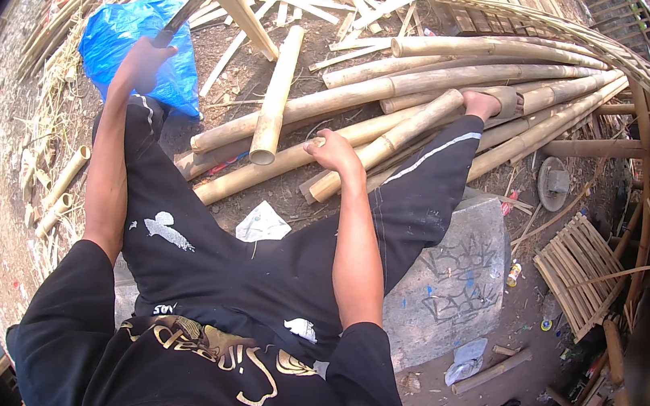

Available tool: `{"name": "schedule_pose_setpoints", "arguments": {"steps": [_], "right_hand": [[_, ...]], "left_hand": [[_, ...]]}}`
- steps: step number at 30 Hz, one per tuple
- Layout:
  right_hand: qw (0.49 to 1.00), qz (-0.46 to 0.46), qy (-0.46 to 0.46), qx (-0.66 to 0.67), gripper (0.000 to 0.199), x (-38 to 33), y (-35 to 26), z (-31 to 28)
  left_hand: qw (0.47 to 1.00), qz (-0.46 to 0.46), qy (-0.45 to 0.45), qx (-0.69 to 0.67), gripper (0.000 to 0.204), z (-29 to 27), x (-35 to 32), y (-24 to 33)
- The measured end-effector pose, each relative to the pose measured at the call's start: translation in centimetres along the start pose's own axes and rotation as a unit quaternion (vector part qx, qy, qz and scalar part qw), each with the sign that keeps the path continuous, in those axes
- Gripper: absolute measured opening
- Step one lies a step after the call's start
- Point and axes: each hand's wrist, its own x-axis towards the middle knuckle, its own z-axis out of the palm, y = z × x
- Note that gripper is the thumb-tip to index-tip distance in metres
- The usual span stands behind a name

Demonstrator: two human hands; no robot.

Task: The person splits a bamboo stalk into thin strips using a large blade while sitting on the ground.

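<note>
Left hand point(141, 60): grip closed round long dark-handled steel blade point(195, 2), raised above blue plastic sheet point(129, 45).
Right hand point(334, 152): grip closed on pale yellow bamboo pole point(385, 141), right of the sheet.

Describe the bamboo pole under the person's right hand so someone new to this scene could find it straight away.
Start at the grey concrete block the person sits on, then look just beyond the knees to the pile of bamboo poles on the dirt. The pole runs diagonally from the right foot toward the block. It alone has the right hand gripping its near end; the left hand holds a long blade.
</note>
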Motion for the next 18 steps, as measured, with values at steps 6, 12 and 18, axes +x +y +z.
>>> {"name": "schedule_pose_setpoints", "arguments": {"steps": [6,12,18], "right_hand": [[0.999,-0.016,0.014,0.026,0.065,0.1,0.0,0.3],[1.000,-0.019,0.016,0.010,0.065,0.1,-0.1,0.4],[1.000,0.012,0.015,0.005,0.063,-0.6,-0.7,-0.3]], "left_hand": [[1.000,0.009,0.001,-0.011,0.044,-0.2,-0.6,0.8],[1.000,0.010,0.028,-0.003,0.042,0.1,0.1,0.0],[0.970,0.157,0.188,-0.004,0.040,0.4,-1.2,1.8]]}}
